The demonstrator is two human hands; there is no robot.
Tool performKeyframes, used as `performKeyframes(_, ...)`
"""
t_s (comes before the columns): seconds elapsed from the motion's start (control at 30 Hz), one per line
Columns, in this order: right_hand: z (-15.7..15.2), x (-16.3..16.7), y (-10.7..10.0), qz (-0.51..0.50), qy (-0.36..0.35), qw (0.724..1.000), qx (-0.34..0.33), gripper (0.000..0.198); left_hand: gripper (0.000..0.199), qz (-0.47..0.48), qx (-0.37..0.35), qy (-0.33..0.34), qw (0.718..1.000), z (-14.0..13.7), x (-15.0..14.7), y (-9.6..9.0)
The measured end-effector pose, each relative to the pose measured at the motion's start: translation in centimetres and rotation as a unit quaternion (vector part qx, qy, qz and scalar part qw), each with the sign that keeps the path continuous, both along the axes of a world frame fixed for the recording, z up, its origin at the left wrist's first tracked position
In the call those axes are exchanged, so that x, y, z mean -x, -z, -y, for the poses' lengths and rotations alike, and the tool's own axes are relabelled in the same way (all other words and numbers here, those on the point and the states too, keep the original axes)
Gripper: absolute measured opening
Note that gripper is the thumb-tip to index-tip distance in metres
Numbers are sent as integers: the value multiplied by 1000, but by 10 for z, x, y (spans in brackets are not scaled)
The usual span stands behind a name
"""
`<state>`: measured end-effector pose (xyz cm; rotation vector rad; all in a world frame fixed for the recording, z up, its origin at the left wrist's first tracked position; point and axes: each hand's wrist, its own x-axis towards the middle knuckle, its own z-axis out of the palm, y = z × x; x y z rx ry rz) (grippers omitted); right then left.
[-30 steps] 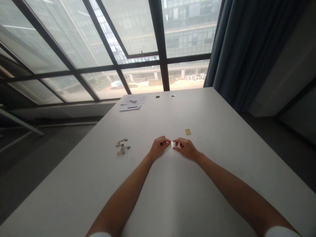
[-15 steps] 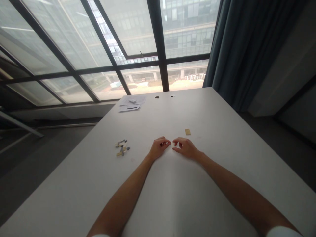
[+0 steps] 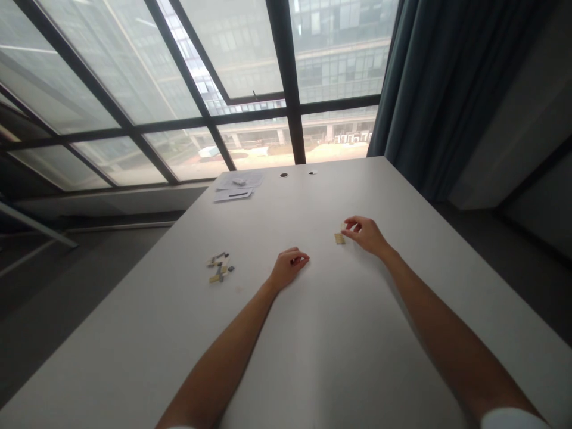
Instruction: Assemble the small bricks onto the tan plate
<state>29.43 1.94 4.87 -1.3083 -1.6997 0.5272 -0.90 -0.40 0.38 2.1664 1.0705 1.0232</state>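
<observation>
My right hand [image 3: 363,232] pinches a small pale yellowish piece [image 3: 343,226] between thumb and fingertips, at the far edge of a flat tan building-brick plate [image 3: 339,239]. Whether the piece touches the plate I cannot tell. My left hand [image 3: 289,265] rests on the table nearer to me, its fingers and thumb pressed together. Anything between those fingertips is too small to make out. Left of that hand lies a loose group of tan, grey and dark brick pieces [image 3: 218,269].
All of this is on a white table [image 3: 313,333]. Papers [image 3: 236,186] with a small pale object on top lie at its far left corner. Two round cable holes [image 3: 283,175] sit near the far edge. Beyond are windows, and a dark blue curtain [image 3: 429,101] hangs at the right.
My right hand has left the left hand's fingertips and moved right and away from me, to the tan plate, carrying the small pale piece. The left hand has stayed put.
</observation>
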Motion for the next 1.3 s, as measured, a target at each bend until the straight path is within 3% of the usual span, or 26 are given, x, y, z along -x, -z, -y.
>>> performKeyframes(0.2,-19,-34,28,-26,80,996,-20,38,16,-7,-3,3,1000,3,3,-5)
performKeyframes(0.33,-23,-42,46,15,79,996,-26,34,17,-13,-7,2,1000,4,5,-5)
performKeyframes(0.5,-19,-34,59,105,73,992,25,24,15,-14,-7,1,1000,4,7,-3)
performKeyframes(0.83,-12,-22,50,195,59,975,86,30,17,-17,-9,0,1000,5,6,-5)
performKeyframes(1.07,-7,-15,43,222,110,959,134,27,17,-18,-2,1,1000,4,4,-3)
performKeyframes(1.3,-5,-6,41,218,118,961,123,20,17,-20,-8,1,1000,4,3,-3)
